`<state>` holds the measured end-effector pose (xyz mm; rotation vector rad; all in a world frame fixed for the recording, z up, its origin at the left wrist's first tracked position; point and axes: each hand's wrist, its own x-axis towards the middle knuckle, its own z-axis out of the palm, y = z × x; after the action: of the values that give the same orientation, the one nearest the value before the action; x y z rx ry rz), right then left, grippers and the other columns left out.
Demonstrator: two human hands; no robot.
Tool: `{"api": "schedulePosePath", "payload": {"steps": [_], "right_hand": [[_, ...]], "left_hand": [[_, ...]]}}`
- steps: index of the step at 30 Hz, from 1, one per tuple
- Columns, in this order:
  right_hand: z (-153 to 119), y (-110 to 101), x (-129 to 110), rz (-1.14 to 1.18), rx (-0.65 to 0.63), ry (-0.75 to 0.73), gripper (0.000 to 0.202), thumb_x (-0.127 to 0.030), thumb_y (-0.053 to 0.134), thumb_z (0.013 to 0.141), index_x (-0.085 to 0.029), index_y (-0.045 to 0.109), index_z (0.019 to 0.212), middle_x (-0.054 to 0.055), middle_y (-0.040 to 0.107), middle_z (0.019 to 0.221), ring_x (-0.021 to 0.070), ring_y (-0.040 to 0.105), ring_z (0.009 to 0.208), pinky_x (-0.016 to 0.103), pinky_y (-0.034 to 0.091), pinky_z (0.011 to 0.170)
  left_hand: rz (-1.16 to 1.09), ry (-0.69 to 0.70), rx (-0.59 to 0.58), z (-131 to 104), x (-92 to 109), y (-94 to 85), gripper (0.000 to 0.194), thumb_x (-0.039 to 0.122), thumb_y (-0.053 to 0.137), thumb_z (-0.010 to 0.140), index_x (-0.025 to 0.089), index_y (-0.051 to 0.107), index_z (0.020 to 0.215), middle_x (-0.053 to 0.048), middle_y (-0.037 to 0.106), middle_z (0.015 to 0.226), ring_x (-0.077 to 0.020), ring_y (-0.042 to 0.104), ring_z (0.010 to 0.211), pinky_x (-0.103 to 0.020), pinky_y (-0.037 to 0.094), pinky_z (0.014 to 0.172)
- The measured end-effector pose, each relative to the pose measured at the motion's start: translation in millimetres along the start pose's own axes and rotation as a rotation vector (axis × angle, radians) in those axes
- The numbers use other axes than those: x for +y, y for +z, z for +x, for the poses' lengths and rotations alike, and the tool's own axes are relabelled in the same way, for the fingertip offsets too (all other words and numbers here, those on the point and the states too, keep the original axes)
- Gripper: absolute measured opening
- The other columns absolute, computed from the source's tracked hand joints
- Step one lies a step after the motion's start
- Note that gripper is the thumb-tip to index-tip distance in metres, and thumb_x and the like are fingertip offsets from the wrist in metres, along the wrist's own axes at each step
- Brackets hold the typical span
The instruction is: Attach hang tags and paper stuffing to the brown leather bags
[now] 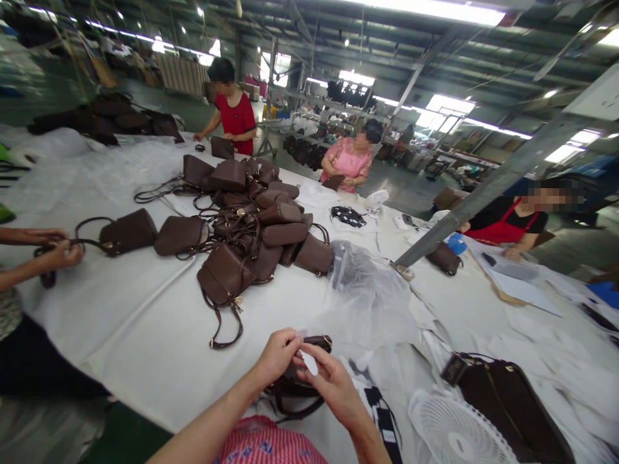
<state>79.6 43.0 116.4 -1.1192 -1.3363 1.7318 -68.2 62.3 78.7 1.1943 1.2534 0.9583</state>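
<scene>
The thin white oval slip (310, 364), pinched in the fingers of the right hand (334, 380) above a dark-brown leather-look bag (291, 388) on the near table (155, 361), should be light, bendable and best held by its rim; the left hand's (278, 354) grip I cannot tell.

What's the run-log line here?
left hand: near white slip | right hand: holding it | below: dark bag | beyond: piled brown bags
</scene>
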Motion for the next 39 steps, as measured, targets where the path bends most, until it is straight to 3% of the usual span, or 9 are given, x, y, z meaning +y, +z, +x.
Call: {"api": "schedulePosePath", "payload": {"steps": [2, 4, 10, 16, 24, 29, 34, 37, 39], "right_hand": [[1.7, -4.4, 1.3, -0.092, 0.104, -0.046, 0.027, -0.041, 0.063, 0.079, -0.022, 0.071, 0.096, 0.007, 0.062, 0.104, 0.0138, 0.062, 0.068, 0.025, 0.052, 0.057], [3.6, -7.4, 1.7, -0.157, 0.215, -0.070, 0.030, -0.047, 0.061, 0.080, -0.018, 0.070, 0.083, 0.005, 0.062, 0.085, 0.0072, 0.049, 0.046, 0.020, 0.039, 0.041], [7.0, -2.3, 3.0, 0.051, 0.216, 0.169, 0.041, -0.055, 0.065, 0.072, -0.016, 0.058, 0.084, -0.009, 0.046, 0.045, 0.0030, 0.026, 0.033, 0.017, 0.014, 0.033], [9.6, 1.0, 6.5, -0.014, 0.281, 0.170, 0.042, -0.050, 0.068, 0.067, -0.018, 0.048, 0.087, -0.013, 0.042, 0.042, 0.0037, 0.030, 0.032, 0.015, 0.016, 0.033], [6.0, -5.1, 5.8, 0.032, 0.215, 0.150, 0.046, -0.048, 0.067, 0.069, -0.020, 0.044, 0.098, -0.014, 0.044, 0.048, 0.0033, 0.029, 0.031, 0.014, 0.014, 0.032], [8.4, -10.3, 4.5, -0.075, 0.254, 0.149, 0.037, -0.042, 0.067, 0.069, -0.019, 0.049, 0.092, -0.012, 0.047, 0.041, 0.0061, 0.039, 0.033, 0.015, 0.027, 0.036], [8.6, -19.6, -0.2, 0.255, 0.100, 0.343, 0.045, -0.045, 0.064, 0.072, -0.014, 0.055, 0.104, 0.000, 0.064, 0.063, 0.0129, 0.063, 0.054, 0.021, 0.048, 0.050], [12.4, -22.7, 0.4, 0.108, 0.049, 0.354, 0.041, -0.053, 0.058, 0.077, -0.014, 0.060, 0.088, -0.005, 0.054, 0.048, 0.0090, 0.050, 0.039, 0.018, 0.038, 0.040], [16.0, -22.9, -0.7, -0.104, 0.036, 0.239, 0.032, -0.048, 0.059, 0.079, -0.017, 0.062, 0.079, -0.007, 0.049, 0.045, 0.0082, 0.044, 0.040, 0.018, 0.034, 0.041]], "left_hand": [[0.030, 0.065, -0.011, -2.4, 3.1, -0.1, 0.028, 0.036, 0.048, 0.084, 0.015, 0.059, 0.068, 0.001, 0.057, 0.067, -0.0151, 0.055, 0.069, -0.024, 0.044, 0.066], [0.070, 0.111, -0.003, -4.7, 6.4, 0.5, 0.028, 0.035, 0.047, 0.086, 0.016, 0.061, 0.072, 0.000, 0.060, 0.069, -0.0151, 0.054, 0.072, -0.024, 0.042, 0.069], [0.146, 0.180, -0.002, -10.6, 9.0, 2.8, 0.020, 0.028, 0.045, 0.089, 0.018, 0.060, 0.095, 0.001, 0.064, 0.080, -0.0139, 0.057, 0.073, -0.022, 0.042, 0.068], [0.290, 0.204, -0.081, -14.2, 5.2, 1.8, 0.033, 0.020, 0.043, 0.087, 0.021, 0.055, 0.117, -0.002, 0.069, 0.098, -0.0165, 0.062, 0.087, -0.024, 0.045, 0.079], [0.324, 0.336, -0.230, -16.1, 3.6, -3.1, 0.037, 0.020, 0.041, 0.089, 0.022, 0.056, 0.122, -0.005, 0.067, 0.115, -0.0172, 0.062, 0.102, -0.026, 0.045, 0.092], [0.387, 0.387, -0.290, -18.6, 5.3, -7.3, 0.032, 0.022, 0.039, 0.092, 0.022, 0.059, 0.116, -0.004, 0.069, 0.109, -0.0166, 0.063, 0.097, -0.025, 0.046, 0.088], [0.399, 0.385, -0.282, -18.6, 5.1, -11.4, 0.028, 0.019, 0.039, 0.090, 0.021, 0.062, 0.106, -0.004, 0.069, 0.100, -0.0162, 0.063, 0.090, -0.024, 0.046, 0.084], [0.396, 0.399, -0.329, -19.3, 6.1, -11.6, 0.027, 0.019, 0.039, 0.090, 0.021, 0.062, 0.104, -0.003, 0.069, 0.097, -0.0154, 0.063, 0.087, -0.024, 0.045, 0.082], [0.389, 0.381, -0.338, -19.5, 7.9, -11.6, 0.024, 0.020, 0.039, 0.090, 0.021, 0.061, 0.102, -0.002, 0.068, 0.094, -0.0150, 0.062, 0.084, -0.023, 0.045, 0.080]]}}
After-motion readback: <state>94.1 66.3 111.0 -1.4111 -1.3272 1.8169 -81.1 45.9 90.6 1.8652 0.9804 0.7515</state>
